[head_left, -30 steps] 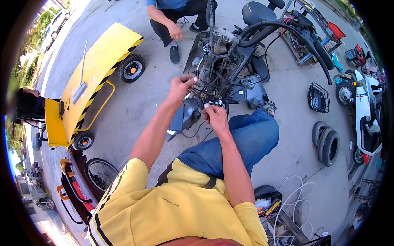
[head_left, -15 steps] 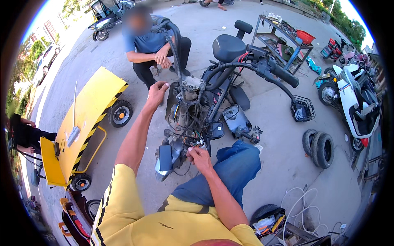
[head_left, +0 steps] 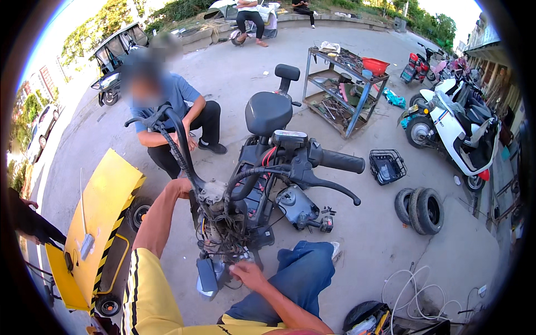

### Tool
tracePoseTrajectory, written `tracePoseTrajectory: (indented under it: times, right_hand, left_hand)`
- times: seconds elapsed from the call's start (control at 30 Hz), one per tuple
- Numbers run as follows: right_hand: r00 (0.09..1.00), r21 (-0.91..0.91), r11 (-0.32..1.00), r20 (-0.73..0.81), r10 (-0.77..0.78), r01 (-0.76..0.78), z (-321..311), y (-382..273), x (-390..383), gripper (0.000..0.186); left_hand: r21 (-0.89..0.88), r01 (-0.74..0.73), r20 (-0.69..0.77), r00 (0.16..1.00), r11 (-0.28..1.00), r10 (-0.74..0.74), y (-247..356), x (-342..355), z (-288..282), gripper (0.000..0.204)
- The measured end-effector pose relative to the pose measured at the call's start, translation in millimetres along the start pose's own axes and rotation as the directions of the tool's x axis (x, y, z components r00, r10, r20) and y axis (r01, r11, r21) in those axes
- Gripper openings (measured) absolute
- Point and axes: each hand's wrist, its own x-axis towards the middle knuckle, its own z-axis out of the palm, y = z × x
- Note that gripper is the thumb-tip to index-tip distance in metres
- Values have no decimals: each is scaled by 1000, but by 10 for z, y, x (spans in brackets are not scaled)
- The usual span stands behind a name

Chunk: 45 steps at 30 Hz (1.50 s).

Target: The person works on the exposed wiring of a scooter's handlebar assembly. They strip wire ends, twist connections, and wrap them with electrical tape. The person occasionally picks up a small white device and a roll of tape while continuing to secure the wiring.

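A partly stripped electric scooter (head_left: pixel 262 111) stands before me with its handlebar (head_left: pixel 340 161) and exposed tangled wiring (head_left: pixel 223 229). My left hand (head_left: pixel 181 187) is raised at the left side of the steering column (head_left: pixel 215 190), its fingers mostly hidden there. My right hand (head_left: pixel 245 272) is at the lower wiring, fingers closed on something too small to make out. A dark rectangular phone-like object (head_left: pixel 206 274) lies on the front housing just left of my right hand. A loose grey housing with cables (head_left: pixel 296 204) lies beside the scooter.
A person in blue (head_left: pixel 184 92) squats opposite. Around are a yellow ramp-like cart (head_left: pixel 106 201), a metal tool trolley (head_left: pixel 326 84), a black basket (head_left: pixel 385 167), stacked tires (head_left: pixel 424 212), a white scooter (head_left: pixel 458 131), loose hoses (head_left: pixel 407 285) and more people (head_left: pixel 248 17) at the back.
My left hand has left the wiring and moved up and left along the column; my right hand stays low at the wires. The view has tilted upward, showing more background.
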Motion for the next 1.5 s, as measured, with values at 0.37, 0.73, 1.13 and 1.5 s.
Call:
tracePoseTrajectory:
  times: [0.37,0.73,1.13,1.5]
  right_hand:
    - [25,-954,-125,137,-990,274,-1058,-3973,-711,41]
    - [580,-771,445,-122,-805,455,-1373,-3794,-298,47]
    - [536,-803,368,-73,-841,469,-1410,-3802,-296,47]
    - [547,-797,378,-74,-834,470,-1423,-3788,-270,47]
  left_hand:
    - [114,-35,231,973,993,8,93,85,64,37]
    - [334,-36,131,991,942,-9,186,9,3,29]
    - [523,67,88,987,850,-132,436,117,97,25]
    - [-57,-122,51,991,991,125,-104,-61,-9,18]
